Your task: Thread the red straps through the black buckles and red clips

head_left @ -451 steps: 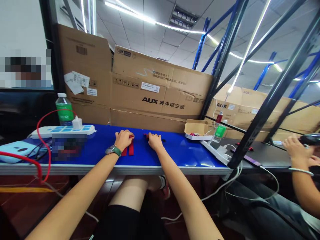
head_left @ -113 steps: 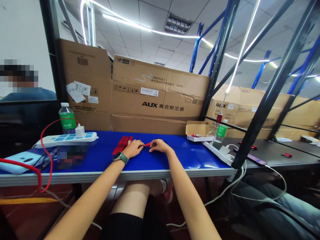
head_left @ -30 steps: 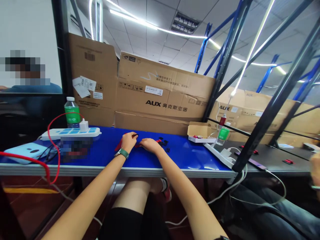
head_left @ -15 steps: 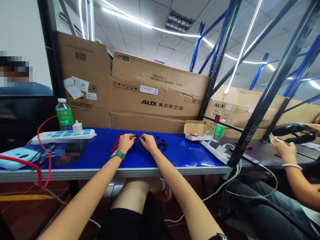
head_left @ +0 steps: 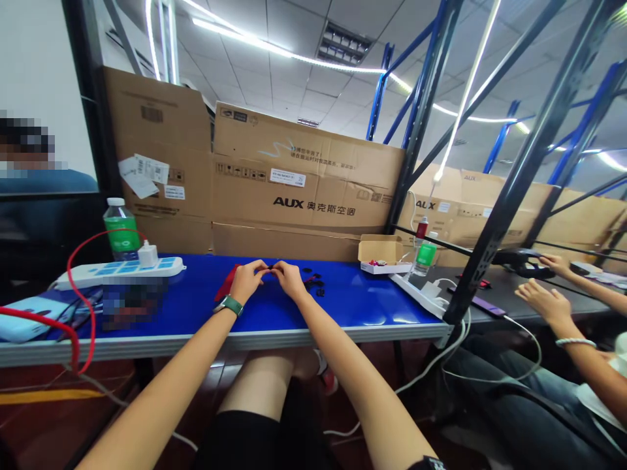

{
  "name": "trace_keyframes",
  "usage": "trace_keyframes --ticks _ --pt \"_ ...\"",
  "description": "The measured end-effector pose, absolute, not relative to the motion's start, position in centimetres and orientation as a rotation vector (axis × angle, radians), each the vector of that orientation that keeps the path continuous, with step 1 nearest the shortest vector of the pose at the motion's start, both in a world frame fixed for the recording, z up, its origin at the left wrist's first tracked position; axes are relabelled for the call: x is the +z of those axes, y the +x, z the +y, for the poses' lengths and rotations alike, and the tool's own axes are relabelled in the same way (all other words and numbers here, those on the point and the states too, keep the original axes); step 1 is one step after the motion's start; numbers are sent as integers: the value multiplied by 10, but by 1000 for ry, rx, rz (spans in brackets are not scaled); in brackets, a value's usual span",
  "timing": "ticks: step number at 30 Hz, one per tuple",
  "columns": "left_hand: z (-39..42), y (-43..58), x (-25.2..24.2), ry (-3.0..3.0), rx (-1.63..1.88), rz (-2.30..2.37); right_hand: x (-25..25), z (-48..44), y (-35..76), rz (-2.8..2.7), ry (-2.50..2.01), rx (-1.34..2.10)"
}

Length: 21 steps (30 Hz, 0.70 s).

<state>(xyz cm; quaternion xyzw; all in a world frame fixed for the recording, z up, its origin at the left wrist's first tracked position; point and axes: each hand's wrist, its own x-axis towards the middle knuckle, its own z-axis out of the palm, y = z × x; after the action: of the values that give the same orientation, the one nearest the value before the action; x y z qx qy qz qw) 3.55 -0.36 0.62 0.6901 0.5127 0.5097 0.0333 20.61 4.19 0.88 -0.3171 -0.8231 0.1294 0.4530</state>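
My left hand (head_left: 249, 282) and my right hand (head_left: 289, 281) meet fingertip to fingertip above the blue tabletop (head_left: 362, 300). Both are closed in a pinch on a small black piece (head_left: 270, 268), mostly covered by the fingers, so its kind cannot be made out. Under and beside my left hand lies something red and flat (head_left: 226, 284). Several small black parts (head_left: 319, 284) are scattered to the right of my right hand, with a bit of red among them.
A power strip (head_left: 122, 269), a green-labelled bottle (head_left: 121, 228) and a light-blue device (head_left: 29, 316) with red cable stand at left. An open small carton (head_left: 383, 253) and another bottle (head_left: 425, 256) are at right, near a rack post (head_left: 490, 261). A co-worker's hand (head_left: 546, 301) shows beyond.
My hands have drawn slightly closer together, and the black piece shows less between them. The view has shifted a little. The co-worker's hand and the black headset-like object have moved.
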Motion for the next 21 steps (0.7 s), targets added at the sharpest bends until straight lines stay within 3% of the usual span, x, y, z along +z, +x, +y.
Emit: trace_keyframes --ticks 13,21 --pt "-7 39 11 2174 1588 1429 4 49 209 -1676 -574 1389" --pt "-5 40 9 2319 1483 1370 0 61 209 -1463 -623 1283"
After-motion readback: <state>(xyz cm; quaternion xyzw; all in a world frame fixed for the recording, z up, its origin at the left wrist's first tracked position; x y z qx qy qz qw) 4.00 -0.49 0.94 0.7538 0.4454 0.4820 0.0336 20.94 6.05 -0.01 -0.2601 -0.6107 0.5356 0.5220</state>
